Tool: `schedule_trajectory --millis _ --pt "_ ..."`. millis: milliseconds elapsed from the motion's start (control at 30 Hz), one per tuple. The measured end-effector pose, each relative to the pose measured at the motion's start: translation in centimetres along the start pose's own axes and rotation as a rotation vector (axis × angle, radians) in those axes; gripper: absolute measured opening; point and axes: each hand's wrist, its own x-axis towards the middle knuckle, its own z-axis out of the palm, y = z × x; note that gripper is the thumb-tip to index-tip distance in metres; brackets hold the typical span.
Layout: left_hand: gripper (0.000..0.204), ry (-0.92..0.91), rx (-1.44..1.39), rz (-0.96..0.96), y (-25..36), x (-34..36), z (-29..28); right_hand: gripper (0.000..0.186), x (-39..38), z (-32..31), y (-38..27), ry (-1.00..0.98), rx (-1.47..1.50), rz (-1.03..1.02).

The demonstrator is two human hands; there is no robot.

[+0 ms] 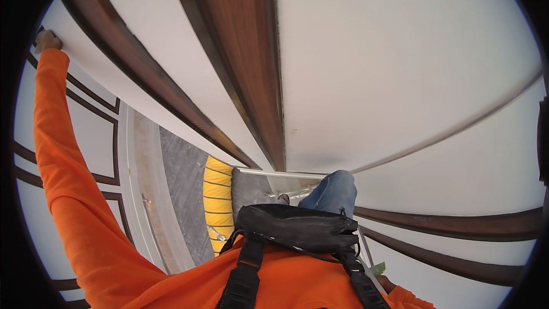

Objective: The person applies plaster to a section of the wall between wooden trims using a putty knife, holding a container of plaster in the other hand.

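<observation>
Shows a broad white wall point(412, 91) under bright, even light, with a wide dark-brown wooden trim point(240, 40) running down its left part and slimmer brown strips point(457, 225) at lower right. Has a white panelled wall point(100, 143) at left, outlined with dark rectangular frames point(118, 151). Reveals below a streaked grey floor point(184, 180) beside a yellow ribbed tube point(218, 190).

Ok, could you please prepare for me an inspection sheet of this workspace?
Surface: white wall panels with dark brown wooden trim.
Job's things: small dark item at the left hand, kind unclear; small green piece near the right hand.
Clutter: yellow, dark-banded tube below.
Hands: left raised at far left, grip unclear; right mostly hidden.
Cables: nothing seen for certain.
Surroundings: grey floor; black fabric bag on the person's front.
</observation>
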Motion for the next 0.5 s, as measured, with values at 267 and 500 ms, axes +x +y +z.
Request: schedule_trajectory --millis 267,500 --pt "0.043 -0.05 -1.004 -0.511 3.0 -26.2 -5.9 0.046 2.3 -1.3 0.1 0.297 -0.099 -0.101" --pt "0.085 -0.223 -0.644 -0.885 -11.2 -50.4 -18.2 0.038 6.7 -13.3 -8.4 1.07 0.087 -0.536"
